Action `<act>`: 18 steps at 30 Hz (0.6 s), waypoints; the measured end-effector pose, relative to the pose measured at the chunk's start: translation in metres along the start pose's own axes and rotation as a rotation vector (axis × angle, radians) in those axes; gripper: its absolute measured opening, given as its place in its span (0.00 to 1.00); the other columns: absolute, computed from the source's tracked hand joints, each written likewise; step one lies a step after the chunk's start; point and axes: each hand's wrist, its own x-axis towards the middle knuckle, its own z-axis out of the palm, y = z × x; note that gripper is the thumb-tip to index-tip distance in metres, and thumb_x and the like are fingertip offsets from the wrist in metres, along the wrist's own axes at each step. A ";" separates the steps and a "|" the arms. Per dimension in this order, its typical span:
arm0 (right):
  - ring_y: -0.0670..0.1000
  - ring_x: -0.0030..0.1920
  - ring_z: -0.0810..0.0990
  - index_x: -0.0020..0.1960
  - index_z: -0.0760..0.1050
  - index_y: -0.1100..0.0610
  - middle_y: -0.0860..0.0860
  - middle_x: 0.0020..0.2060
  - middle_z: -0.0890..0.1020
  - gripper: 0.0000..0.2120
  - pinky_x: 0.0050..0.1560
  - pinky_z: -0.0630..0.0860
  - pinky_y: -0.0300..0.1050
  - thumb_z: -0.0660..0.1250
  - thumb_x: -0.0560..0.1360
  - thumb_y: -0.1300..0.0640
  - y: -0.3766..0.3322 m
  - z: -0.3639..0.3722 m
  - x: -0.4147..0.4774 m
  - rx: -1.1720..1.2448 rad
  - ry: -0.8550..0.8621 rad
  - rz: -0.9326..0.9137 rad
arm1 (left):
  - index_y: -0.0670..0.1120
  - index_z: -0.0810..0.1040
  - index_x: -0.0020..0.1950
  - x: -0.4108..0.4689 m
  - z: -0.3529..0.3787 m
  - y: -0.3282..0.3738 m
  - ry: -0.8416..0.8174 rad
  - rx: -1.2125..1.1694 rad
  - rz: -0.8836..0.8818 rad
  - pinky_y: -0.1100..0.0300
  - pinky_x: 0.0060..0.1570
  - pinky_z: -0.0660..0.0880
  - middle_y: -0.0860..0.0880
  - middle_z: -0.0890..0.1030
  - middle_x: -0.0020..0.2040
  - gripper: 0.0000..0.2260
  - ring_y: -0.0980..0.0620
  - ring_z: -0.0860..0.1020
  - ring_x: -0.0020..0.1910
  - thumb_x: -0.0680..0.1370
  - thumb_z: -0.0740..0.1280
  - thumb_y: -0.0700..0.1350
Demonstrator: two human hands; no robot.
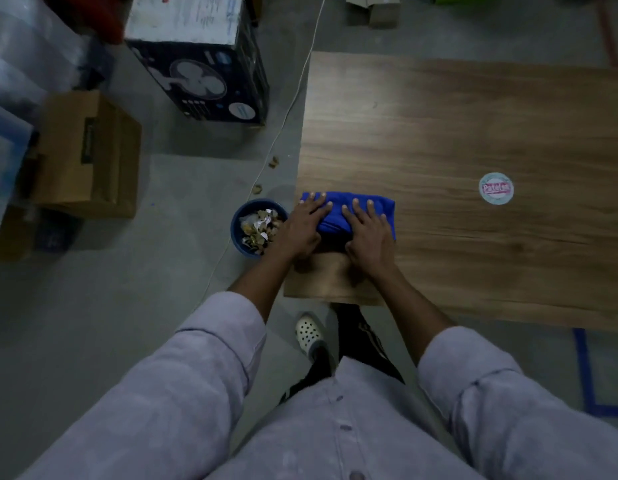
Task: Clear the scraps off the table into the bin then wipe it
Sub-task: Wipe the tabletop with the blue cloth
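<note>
A folded blue cloth (338, 216) lies on the wooden table (474, 140) near its front left corner. My left hand (302, 226) presses flat on the cloth's left part with fingers straight. My right hand (368, 228) presses flat on its right part, fingers spread. A blue bin (238, 220) stands on the floor just left of the table corner. It holds several brown and white scraps (261, 228). Two small scraps (273, 162) lie on the floor beyond the bin.
A round white and pink sticker (496, 188) sits on the table to the right. A white cable (287, 112) runs along the floor by the table's left edge. A fan box (203, 71) and a cardboard box (89, 154) stand on the floor at left.
</note>
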 end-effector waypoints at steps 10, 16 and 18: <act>0.64 0.55 0.81 0.67 0.76 0.53 0.61 0.56 0.82 0.21 0.50 0.77 0.53 0.64 0.74 0.54 -0.011 -0.068 -0.020 -0.142 -0.066 -0.039 | 0.43 0.79 0.67 -0.025 -0.055 0.032 -0.105 -0.022 -0.120 0.54 0.52 0.70 0.39 0.81 0.61 0.18 0.41 0.78 0.57 0.78 0.62 0.37; 0.67 0.80 0.48 0.83 0.51 0.51 0.54 0.82 0.51 0.37 0.76 0.55 0.65 0.65 0.79 0.55 -0.011 0.001 -0.047 -0.163 -0.154 -0.014 | 0.42 0.57 0.82 -0.062 0.010 0.018 -0.059 0.049 0.001 0.56 0.78 0.48 0.43 0.53 0.83 0.32 0.44 0.52 0.82 0.78 0.62 0.34; 0.67 0.80 0.42 0.83 0.47 0.51 0.53 0.82 0.47 0.37 0.78 0.47 0.65 0.63 0.81 0.55 -0.012 0.025 -0.062 -0.151 -0.093 0.020 | 0.44 0.57 0.83 -0.070 0.025 0.009 -0.067 0.026 -0.019 0.58 0.77 0.47 0.45 0.52 0.84 0.33 0.47 0.49 0.83 0.79 0.62 0.33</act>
